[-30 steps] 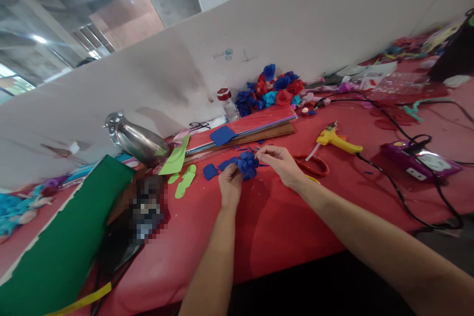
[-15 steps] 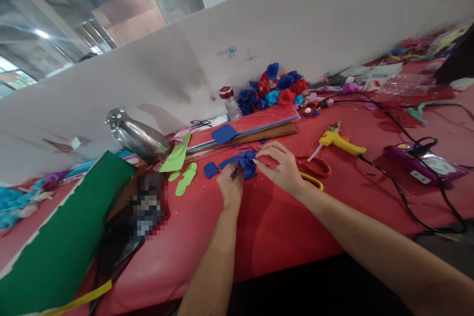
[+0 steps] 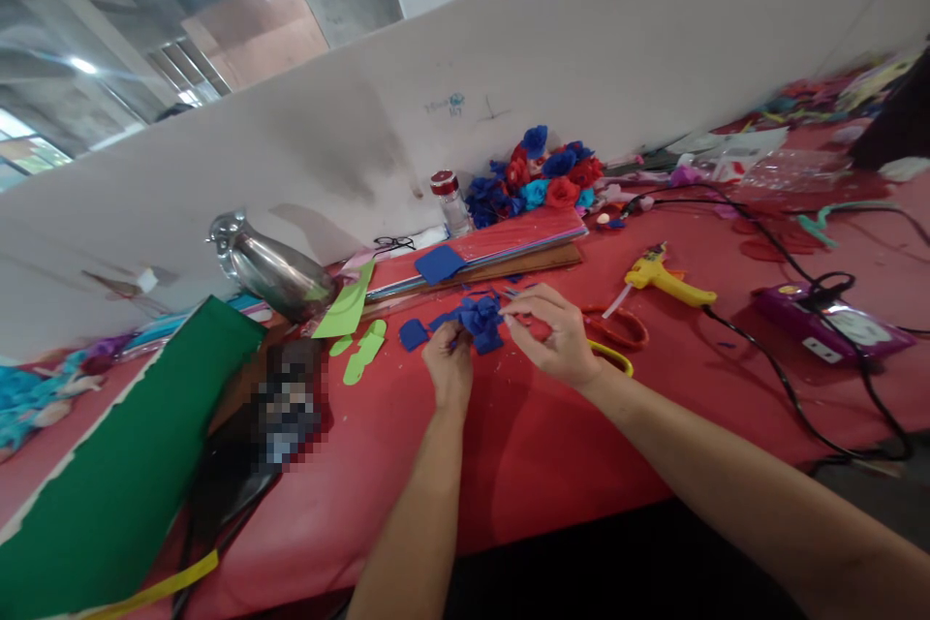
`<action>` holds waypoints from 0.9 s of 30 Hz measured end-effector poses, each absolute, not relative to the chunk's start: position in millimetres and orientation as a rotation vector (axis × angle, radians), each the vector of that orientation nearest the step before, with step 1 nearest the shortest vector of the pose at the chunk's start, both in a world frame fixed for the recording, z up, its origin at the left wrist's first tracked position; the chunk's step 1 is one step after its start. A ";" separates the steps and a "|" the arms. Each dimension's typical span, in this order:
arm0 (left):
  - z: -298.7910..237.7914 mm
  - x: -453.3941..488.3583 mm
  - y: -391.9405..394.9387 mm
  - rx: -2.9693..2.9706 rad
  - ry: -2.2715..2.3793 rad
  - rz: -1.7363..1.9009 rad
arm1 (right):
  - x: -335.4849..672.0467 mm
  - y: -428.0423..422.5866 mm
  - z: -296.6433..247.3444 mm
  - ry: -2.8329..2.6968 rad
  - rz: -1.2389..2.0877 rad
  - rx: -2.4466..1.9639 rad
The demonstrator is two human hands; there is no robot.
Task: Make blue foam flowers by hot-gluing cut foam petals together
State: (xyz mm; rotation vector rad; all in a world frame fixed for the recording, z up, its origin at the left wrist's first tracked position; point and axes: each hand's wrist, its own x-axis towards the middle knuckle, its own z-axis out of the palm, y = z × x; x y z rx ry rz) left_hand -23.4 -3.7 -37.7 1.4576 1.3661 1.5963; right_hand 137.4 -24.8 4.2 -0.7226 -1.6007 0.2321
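Note:
A blue craft flower [image 3: 480, 318] with ruffled petals is pinched from below by my left hand [image 3: 449, 358]. Its stem, if any, is hidden by the fingers. My right hand [image 3: 556, 334] meets the flower's right edge, thumb and forefinger closed in a pinch at a petal, the other fingers curled. Loose blue pieces [image 3: 414, 334] lie left of the flower, and small blue scraps are scattered behind it. Scissors with red and yellow handles [image 3: 626, 329] lie just beyond my right hand. Farther right rests a yellow glue gun [image 3: 665, 276] with a glue stick showing.
Behind my hands lies a stack of coloured sheets [image 3: 501, 237]; finished red and blue flowers [image 3: 559, 170] and a glass jar [image 3: 451, 203] stand behind it. Light green pieces [image 3: 365, 352], a steel jug [image 3: 272, 266] and a green board [image 3: 138, 455] are leftward. Cables run from a purple box [image 3: 832, 325].
My right hand has shifted slightly, its fingers bending more at the flower's edge. The flower has turned a little in my left hand, which has moved slightly left.

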 end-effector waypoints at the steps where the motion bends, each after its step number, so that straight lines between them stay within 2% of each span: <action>1: -39.8 -24.0 -2.5 1.445 1.355 1.603 | 137.3 -25.1 5.5 -1.570 0.283 -0.730; 16: -39.5 -24.1 -3.0 1.450 1.368 1.588 | 135.6 -20.1 5.1 -1.479 0.516 -0.876; 27: -38.8 -24.1 -2.3 1.513 1.235 1.458 | 137.9 -20.7 5.9 -1.557 0.487 -0.802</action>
